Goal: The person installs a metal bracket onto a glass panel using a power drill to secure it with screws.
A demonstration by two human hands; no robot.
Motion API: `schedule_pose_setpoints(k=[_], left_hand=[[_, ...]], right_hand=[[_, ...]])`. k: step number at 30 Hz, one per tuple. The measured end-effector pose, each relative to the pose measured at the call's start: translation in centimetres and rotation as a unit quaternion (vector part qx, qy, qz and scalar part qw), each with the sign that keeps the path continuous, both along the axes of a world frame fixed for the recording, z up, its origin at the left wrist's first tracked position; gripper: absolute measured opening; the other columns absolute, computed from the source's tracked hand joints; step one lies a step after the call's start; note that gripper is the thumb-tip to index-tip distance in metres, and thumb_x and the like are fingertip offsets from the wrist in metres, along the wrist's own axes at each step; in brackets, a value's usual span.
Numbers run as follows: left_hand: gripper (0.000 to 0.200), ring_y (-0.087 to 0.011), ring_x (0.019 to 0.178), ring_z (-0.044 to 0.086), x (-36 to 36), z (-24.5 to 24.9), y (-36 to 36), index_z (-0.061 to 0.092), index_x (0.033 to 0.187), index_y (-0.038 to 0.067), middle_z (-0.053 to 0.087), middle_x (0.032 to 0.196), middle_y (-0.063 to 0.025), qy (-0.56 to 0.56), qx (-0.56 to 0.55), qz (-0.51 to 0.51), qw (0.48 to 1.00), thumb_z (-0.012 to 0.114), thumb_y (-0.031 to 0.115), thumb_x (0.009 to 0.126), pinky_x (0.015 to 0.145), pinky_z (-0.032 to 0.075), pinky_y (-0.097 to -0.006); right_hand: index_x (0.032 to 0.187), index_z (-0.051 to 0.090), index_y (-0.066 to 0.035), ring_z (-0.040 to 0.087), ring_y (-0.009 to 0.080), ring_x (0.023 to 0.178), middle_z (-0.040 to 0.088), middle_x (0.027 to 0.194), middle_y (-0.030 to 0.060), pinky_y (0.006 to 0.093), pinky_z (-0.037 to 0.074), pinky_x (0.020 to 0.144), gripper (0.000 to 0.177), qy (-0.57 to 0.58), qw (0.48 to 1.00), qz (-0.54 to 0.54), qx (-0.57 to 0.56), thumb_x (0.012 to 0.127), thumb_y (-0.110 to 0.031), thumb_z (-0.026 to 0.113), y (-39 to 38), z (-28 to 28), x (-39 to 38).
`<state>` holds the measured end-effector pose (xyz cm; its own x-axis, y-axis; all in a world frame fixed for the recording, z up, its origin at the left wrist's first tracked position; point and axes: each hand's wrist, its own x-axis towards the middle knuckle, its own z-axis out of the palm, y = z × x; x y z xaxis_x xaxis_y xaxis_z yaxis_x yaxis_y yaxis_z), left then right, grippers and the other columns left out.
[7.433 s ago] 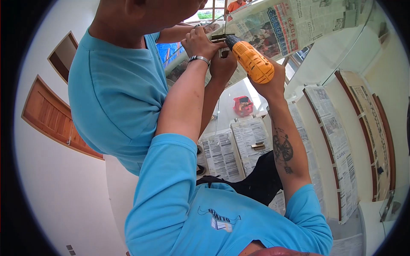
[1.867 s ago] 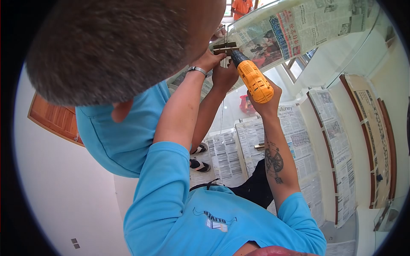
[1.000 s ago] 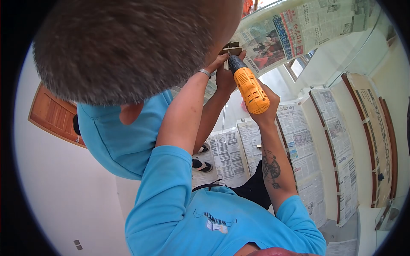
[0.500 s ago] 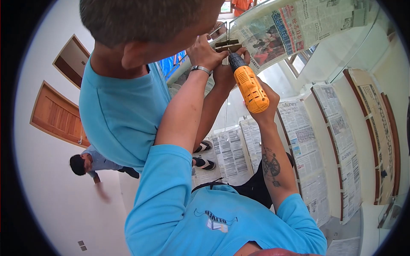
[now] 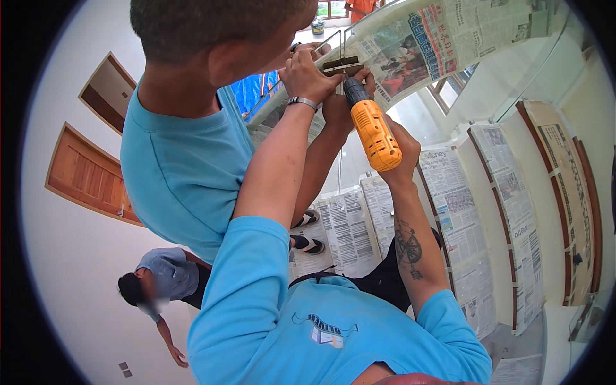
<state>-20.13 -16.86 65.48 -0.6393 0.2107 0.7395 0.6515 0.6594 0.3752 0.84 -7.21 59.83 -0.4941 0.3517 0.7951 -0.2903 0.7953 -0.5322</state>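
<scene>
An orange and black power drill point(image 5: 375, 131) is in my right hand point(image 5: 403, 151), its handle mostly hidden behind the body. The drill's tip meets a dark metal fitting point(image 5: 342, 66) on the edge of a glass panel. My left hand point(image 5: 306, 78), with a metal band at the wrist, has its thumb and finger pressed at the fitting beside the tip. A co-worker's hand point(image 5: 339, 108) reaches under the fitting from below. This co-worker's other hand point(image 5: 312, 49) is behind my left hand.
The co-worker in a blue shirt point(image 5: 183, 151) leans close on the left. Newspaper covers the curved glass panel point(image 5: 449, 45) and the stair steps point(image 5: 462, 218). Another person point(image 5: 173, 276) bends at the lower left. A small can point(image 5: 317, 25) stands at the top.
The co-worker's head has shifted slightly right and up, showing the can behind. The far person has moved right and lowered an arm. The drill has moved slightly left at its rear.
</scene>
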Motion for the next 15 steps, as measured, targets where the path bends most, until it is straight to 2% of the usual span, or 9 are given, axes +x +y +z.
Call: schedule_pose_setpoints(k=[1,3,15], left_hand=[[0.076,-0.0278,0.106,0.061,-0.14,-0.08,0.05,0.057,0.117,0.014,0.065,0.107,-0.0047,0.006,0.002,0.005,1.000,0.088,0.043,0.055,0.091,0.044,-0.0431],[0.077,-0.0277,0.105,0.061,-0.50,-0.11,0.17,0.057,0.118,0.015,0.066,0.106,-0.0040,0.013,0.004,0.012,1.000,0.088,0.043,0.054,0.090,0.045,-0.0431],[0.075,-0.0257,0.101,0.063,-0.45,0.02,-0.03,0.056,0.113,0.015,0.066,0.099,-0.0005,-0.013,-0.001,0.006,1.000,0.092,0.040,0.051,0.086,0.046,-0.0439]], right_hand=[[0.122,0.064,0.002,0.072,0.0252,0.093,0.072,0.104,0.0175,0.0313,0.056,0.080,0.052,-0.001,1.000,0.000,0.000,0.073,-0.005,0.079,-0.02,-0.02,-0.05],[0.115,0.068,-0.002,0.073,0.0301,0.087,0.073,0.097,0.0172,0.0334,0.057,0.074,0.052,0.018,1.000,-0.012,0.002,0.067,-0.015,0.083,-0.04,-0.02,-0.29],[0.116,0.067,0.000,0.073,0.0311,0.088,0.073,0.099,0.0175,0.0339,0.057,0.076,0.053,0.017,1.000,-0.015,0.002,0.068,-0.014,0.083,0.14,-0.25,-0.28]])
